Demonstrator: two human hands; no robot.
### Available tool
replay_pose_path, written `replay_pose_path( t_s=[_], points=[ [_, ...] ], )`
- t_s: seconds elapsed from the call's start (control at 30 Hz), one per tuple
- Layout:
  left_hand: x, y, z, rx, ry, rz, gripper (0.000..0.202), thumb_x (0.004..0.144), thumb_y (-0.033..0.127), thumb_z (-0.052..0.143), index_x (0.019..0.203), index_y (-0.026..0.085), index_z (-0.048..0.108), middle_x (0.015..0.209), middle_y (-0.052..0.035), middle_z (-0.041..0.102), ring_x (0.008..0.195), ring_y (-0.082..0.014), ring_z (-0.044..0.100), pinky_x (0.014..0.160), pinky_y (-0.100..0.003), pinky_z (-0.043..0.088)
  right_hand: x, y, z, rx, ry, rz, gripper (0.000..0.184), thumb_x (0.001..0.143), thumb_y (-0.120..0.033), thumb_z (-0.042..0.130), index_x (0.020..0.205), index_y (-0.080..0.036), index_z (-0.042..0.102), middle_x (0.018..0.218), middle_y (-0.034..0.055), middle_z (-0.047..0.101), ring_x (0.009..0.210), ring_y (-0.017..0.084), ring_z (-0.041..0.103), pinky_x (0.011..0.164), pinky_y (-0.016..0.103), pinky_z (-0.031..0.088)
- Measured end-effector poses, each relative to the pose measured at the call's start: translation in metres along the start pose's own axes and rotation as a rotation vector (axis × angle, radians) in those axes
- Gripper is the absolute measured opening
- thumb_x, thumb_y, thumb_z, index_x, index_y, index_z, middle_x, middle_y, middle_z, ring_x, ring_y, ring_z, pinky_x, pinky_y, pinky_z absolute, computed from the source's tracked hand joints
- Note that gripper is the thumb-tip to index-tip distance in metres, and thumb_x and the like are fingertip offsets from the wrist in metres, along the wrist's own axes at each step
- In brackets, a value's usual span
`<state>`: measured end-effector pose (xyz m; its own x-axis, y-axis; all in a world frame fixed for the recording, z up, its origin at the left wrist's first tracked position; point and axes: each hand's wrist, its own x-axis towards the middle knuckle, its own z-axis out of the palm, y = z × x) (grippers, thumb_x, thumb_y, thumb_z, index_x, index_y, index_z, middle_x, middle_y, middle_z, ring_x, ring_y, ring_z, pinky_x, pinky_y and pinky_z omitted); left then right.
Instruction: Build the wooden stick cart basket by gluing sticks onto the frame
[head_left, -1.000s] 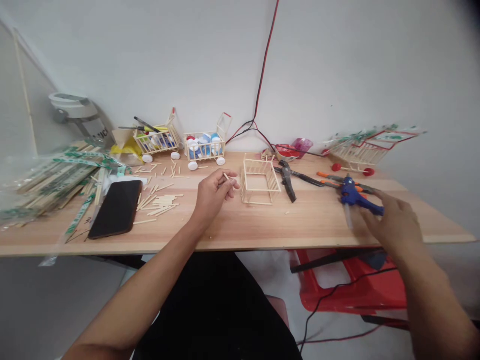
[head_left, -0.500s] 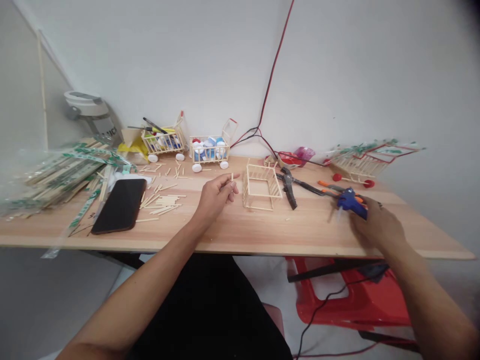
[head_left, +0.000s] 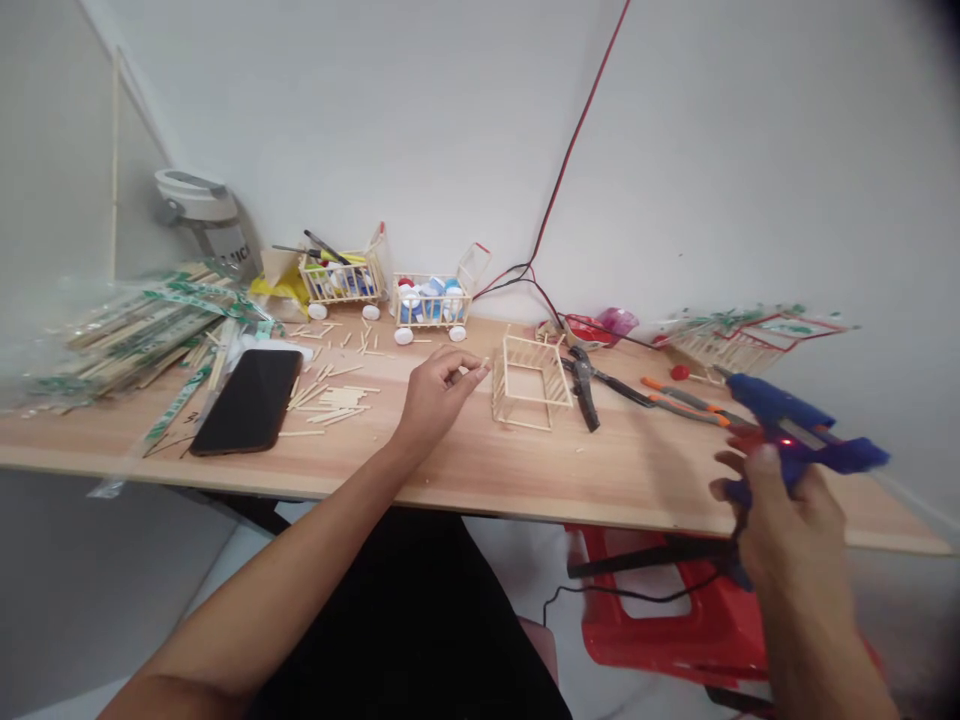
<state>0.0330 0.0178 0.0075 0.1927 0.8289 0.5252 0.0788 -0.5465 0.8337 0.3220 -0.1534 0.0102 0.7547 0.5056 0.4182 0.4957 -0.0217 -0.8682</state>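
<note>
My left hand point(head_left: 441, 395) is closed in a pinch above the table, with a short piece of wooden stick point(head_left: 485, 364) at its fingertips. Just right of those fingertips stands an open box frame point(head_left: 534, 400) built of thin sticks. A blue hot glue gun point(head_left: 780, 408) with a red light showing is gripped in my right hand point(head_left: 787, 520), raised over the table's right side. Its nozzle points up and to the left. Loose cut sticks point(head_left: 341, 400) lie in a pile left of my left hand.
Nippers point(head_left: 583, 390) and orange-grey pliers point(head_left: 690, 405) lie between the frame and the glue gun. A phone point(head_left: 247, 402) and bagged sticks point(head_left: 150, 325) are at left. Stick carts point(head_left: 431, 310) stand by the wall; another red-trimmed cart point(head_left: 739, 345) is at right. Below is a red stool point(head_left: 675, 635).
My right hand has lifted the glue gun from beside the pliers, up and toward me, turning it. My left hand's fingertips have come closer to the stick frame. The view has shifted slightly.
</note>
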Motion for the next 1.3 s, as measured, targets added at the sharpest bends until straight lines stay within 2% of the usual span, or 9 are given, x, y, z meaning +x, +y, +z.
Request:
replay_pose_path(
  t_s=[0.07,0.2,0.3,0.43,0.63,0.87,1.0,1.3],
  points=[
    [-0.001,0.001,0.0,-0.037,-0.026,-0.019,0.014,0.083,0.028,0.065,0.081,0.016,0.072,0.084,-0.0043,0.069,0.08,-0.0151,0.061,0.069,-0.024,0.046,-0.02,-0.011,0.012,0.137,-0.123,0.04,0.037,0.083,-0.054,0.062,0.102,-0.023,0.066,0.119,0.0125,0.065,0.085,0.021,0.065,0.049,0.028,0.043],
    [-0.004,0.004,0.003,-0.142,-0.129,-0.101,0.012,0.078,0.027,0.07,0.08,0.015,0.072,0.082,-0.004,0.071,0.074,-0.0144,0.062,0.067,-0.024,0.046,-0.056,-0.024,0.034,0.221,-0.36,0.068,0.035,0.088,-0.05,0.058,0.102,-0.02,0.066,0.101,0.01,0.068,0.067,0.015,0.058,0.05,0.027,0.042],
    [-0.006,0.008,0.004,-0.161,-0.208,-0.084,0.012,0.077,0.025,0.07,0.078,0.014,0.073,0.079,-0.0044,0.071,0.068,-0.0126,0.059,0.064,-0.023,0.044,-0.077,-0.031,0.047,0.287,-0.457,0.111,0.035,0.087,-0.05,0.06,0.099,-0.017,0.064,0.09,0.0085,0.067,0.058,0.012,0.052,0.048,0.025,0.042],
    [-0.007,0.011,0.003,-0.178,-0.227,-0.073,0.013,0.078,0.025,0.07,0.077,0.014,0.074,0.076,-0.0039,0.07,0.062,-0.0108,0.055,0.06,-0.023,0.043,-0.091,-0.042,0.058,0.325,-0.56,0.195,0.039,0.087,-0.053,0.059,0.103,-0.018,0.063,0.085,0.0063,0.064,0.056,0.01,0.05,0.045,0.023,0.04],
    [-0.007,0.009,0.002,-0.183,-0.244,-0.045,0.015,0.082,0.026,0.067,0.081,0.013,0.075,0.075,-0.0032,0.07,0.06,-0.0101,0.055,0.058,-0.022,0.041,-0.093,-0.051,0.068,0.239,-0.554,0.169,0.044,0.086,-0.059,0.057,0.096,-0.016,0.064,0.078,0.0045,0.061,0.06,0.011,0.05,0.05,0.023,0.043],
    [-0.006,0.006,0.002,-0.142,-0.212,0.065,0.012,0.084,0.023,0.067,0.082,0.015,0.075,0.081,-0.0056,0.071,0.076,-0.0151,0.063,0.07,-0.025,0.045,-0.092,-0.052,0.069,0.246,-0.542,0.13,0.042,0.088,-0.057,0.056,0.097,-0.017,0.061,0.071,0.0015,0.056,0.057,0.01,0.046,0.048,0.023,0.038],
    [-0.006,0.004,0.002,-0.13,-0.187,0.107,0.008,0.083,0.019,0.068,0.081,0.015,0.075,0.079,-0.0047,0.069,0.074,-0.014,0.062,0.068,-0.025,0.044,-0.093,-0.05,0.068,0.229,-0.548,0.137,0.041,0.088,-0.057,0.056,0.097,-0.017,0.06,0.065,-0.0004,0.052,0.056,0.011,0.045,0.048,0.023,0.038],
    [-0.007,0.003,0.003,-0.104,-0.178,0.122,0.006,0.081,0.019,0.071,0.081,0.013,0.074,0.078,-0.0049,0.067,0.072,-0.0138,0.059,0.065,-0.025,0.041,-0.091,-0.052,0.069,0.117,-0.546,0.086,0.046,0.087,-0.061,0.053,0.092,-0.015,0.058,0.064,0.0001,0.051,0.055,0.011,0.045,0.049,0.025,0.039]
  ],
)
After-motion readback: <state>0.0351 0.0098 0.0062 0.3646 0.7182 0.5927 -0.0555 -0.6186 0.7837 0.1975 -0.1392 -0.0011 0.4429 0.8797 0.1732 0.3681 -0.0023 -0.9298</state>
